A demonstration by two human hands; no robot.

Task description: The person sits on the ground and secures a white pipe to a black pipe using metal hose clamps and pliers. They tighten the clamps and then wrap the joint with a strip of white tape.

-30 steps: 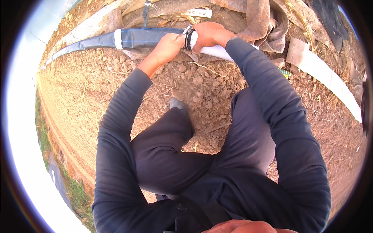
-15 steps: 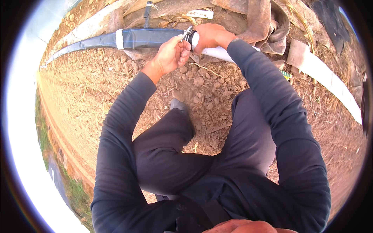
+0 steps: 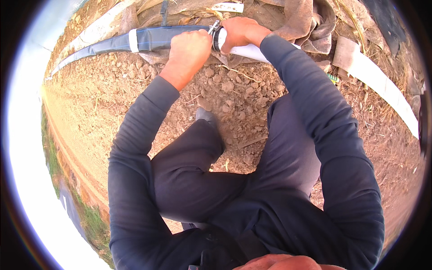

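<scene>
My left hand (image 3: 189,52) is closed in a fist over the dark flat hose (image 3: 153,38), just left of a metal clamp (image 3: 213,28); what its fingers hold is hidden. My right hand (image 3: 239,32) is wrapped round the joint of a white pipe (image 3: 249,52) and the dark hose, beside the clamp and a black band (image 3: 217,40). A white band (image 3: 133,40) circles the hose farther left.
Crumpled dirty fabric (image 3: 306,24) lies behind the hose. A white strip (image 3: 382,87) curves down at the right. Loose soil and clods (image 3: 229,90) lie below, around my legs (image 3: 189,166). A dirt track and grass (image 3: 54,157) run along the far left.
My left hand has turned from fingers curled upward half a second ago to back-up in a fist. Both hands, hose and surroundings sit slightly higher in the view.
</scene>
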